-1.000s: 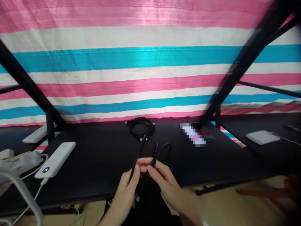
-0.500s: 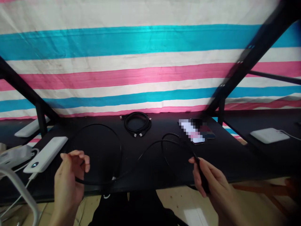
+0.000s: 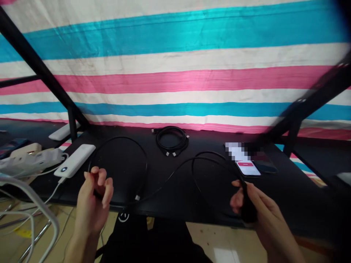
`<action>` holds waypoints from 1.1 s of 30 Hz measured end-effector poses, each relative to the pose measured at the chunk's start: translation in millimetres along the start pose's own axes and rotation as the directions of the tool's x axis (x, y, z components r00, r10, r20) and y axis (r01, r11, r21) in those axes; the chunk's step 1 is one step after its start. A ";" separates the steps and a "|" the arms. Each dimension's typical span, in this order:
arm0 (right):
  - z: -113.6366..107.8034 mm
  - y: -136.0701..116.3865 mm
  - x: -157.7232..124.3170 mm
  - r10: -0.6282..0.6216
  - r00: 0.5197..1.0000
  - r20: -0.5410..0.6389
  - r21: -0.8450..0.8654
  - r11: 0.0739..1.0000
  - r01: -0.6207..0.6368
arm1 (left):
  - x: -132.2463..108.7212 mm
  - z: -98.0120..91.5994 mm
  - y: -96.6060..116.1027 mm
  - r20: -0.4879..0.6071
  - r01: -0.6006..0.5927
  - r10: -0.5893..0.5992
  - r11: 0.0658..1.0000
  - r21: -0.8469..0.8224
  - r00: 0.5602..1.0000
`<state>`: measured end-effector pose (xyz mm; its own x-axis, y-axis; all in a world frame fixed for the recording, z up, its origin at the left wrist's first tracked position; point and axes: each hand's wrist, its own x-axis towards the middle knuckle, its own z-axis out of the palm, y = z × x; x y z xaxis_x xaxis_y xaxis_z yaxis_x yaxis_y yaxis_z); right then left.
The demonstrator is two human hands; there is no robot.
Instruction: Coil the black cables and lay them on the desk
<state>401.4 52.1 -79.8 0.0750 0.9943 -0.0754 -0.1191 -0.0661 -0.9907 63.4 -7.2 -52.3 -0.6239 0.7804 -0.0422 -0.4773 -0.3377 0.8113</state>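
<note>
A long black cable point(image 3: 146, 166) with a pale plug end point(image 3: 137, 197) runs in loose loops over the dark table point(image 3: 175, 208). My left hand point(image 3: 94, 197), at the table's front edge, curls its fingers around one part of the cable. On the other side, my right hand point(image 3: 259, 210) is closed on another black stretch of it, thumb pressed to the fingers; a dark patch under that palm is hard to make out. Between the hands the cable curves across the table. Farther back lies a second black cable point(image 3: 170, 149), neatly coiled, with several light plug ends showing.
A white power bank point(image 3: 76, 160) with a white lead lies at the left, near a power strip point(image 3: 35, 160). At the right are a lit phone point(image 3: 248, 168) and a dark phone point(image 3: 267, 164). Black frame bars point(image 3: 44, 69) slant up both sides before a striped sheet point(image 3: 175, 80).
The view has turned slightly, so the table items appear shifted right. Both hands keep their hold on the cable, and its loops keep nearly the same shape.
</note>
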 end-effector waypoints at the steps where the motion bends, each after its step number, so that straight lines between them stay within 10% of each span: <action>1: -0.9 -0.4 2.3 0.012 1.000 -0.022 -0.003 1.000 -0.012 | -0.2 -2.2 3.1 0.016 0.030 -0.029 0.999 -0.043 0.999; 14: -0.4 13.0 15.4 -0.110 0.978 -0.179 -0.090 0.991 0.095 | 39.5 -34.1 19.7 0.048 -0.077 0.081 0.994 -0.075 0.996; 22: 53.5 11.1 -7.4 -0.061 0.995 0.076 -0.012 0.998 0.062 | 15.8 -29.4 37.5 0.333 0.053 -0.024 0.995 -0.079 0.943; 26: 82.0 3.0 -21.9 -0.167 0.985 0.051 -0.268 0.948 0.175 | 4.2 -34.4 35.7 0.452 0.063 -0.011 0.993 -0.100 0.892; 33: 109.2 -7.6 -38.1 -0.265 0.964 -0.032 -0.408 0.884 0.229 | 18.3 -72.6 58.2 0.293 -0.011 0.058 0.987 -0.161 0.954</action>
<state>291.3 23.8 -57.0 0.1356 0.9731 0.1860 0.3160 0.1355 -0.9390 -20.6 -50.8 -48.2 -0.4420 0.8793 0.1773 -0.5639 -0.4261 0.7075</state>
